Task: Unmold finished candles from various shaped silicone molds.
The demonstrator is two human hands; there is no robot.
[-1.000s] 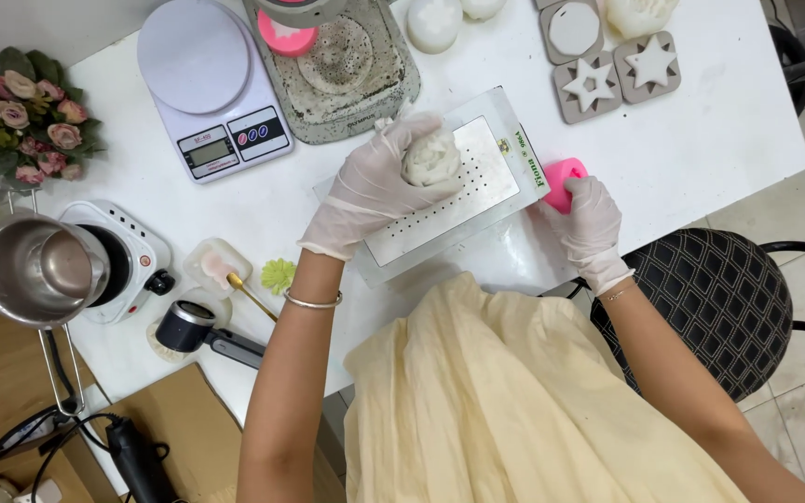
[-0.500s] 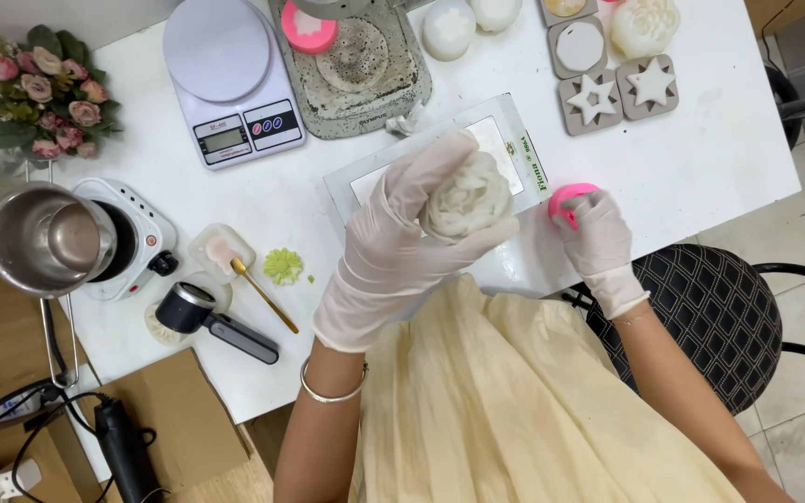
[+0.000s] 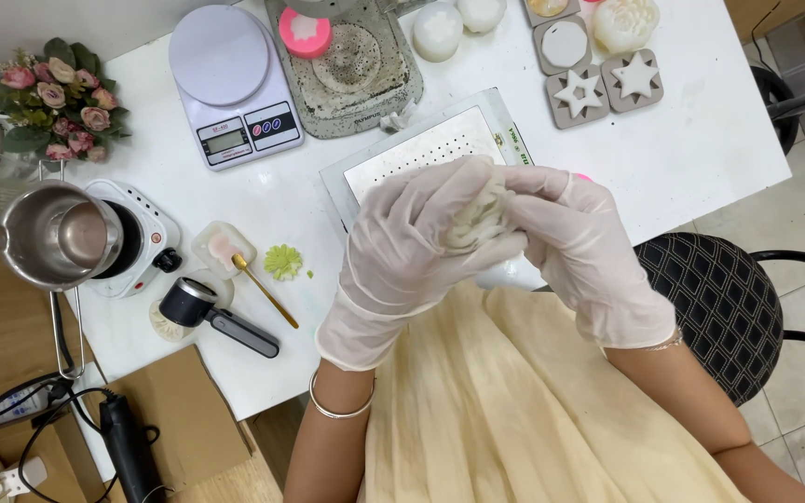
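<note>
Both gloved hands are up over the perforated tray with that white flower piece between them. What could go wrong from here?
1. The white flower piece is pinched between the left hand and the right hand; its thin petals might chip under pressure.
2. If it slips, it would likely land on the perforated tray or on the person's lap.
3. The hands hide most of the piece, so a crack could go unnoticed.

thin, translucent white disposable gloves were worn on the left hand (image 3: 412, 256) and the right hand (image 3: 589, 256), each cuff wrinkled at the wrist. a slim silver bangle (image 3: 339, 408) was seen on the left wrist, a fine chain bracelet (image 3: 665, 345) on the right. a pale yellow pleated garment (image 3: 514, 410) was worn; the forearms were left uncovered.
</note>
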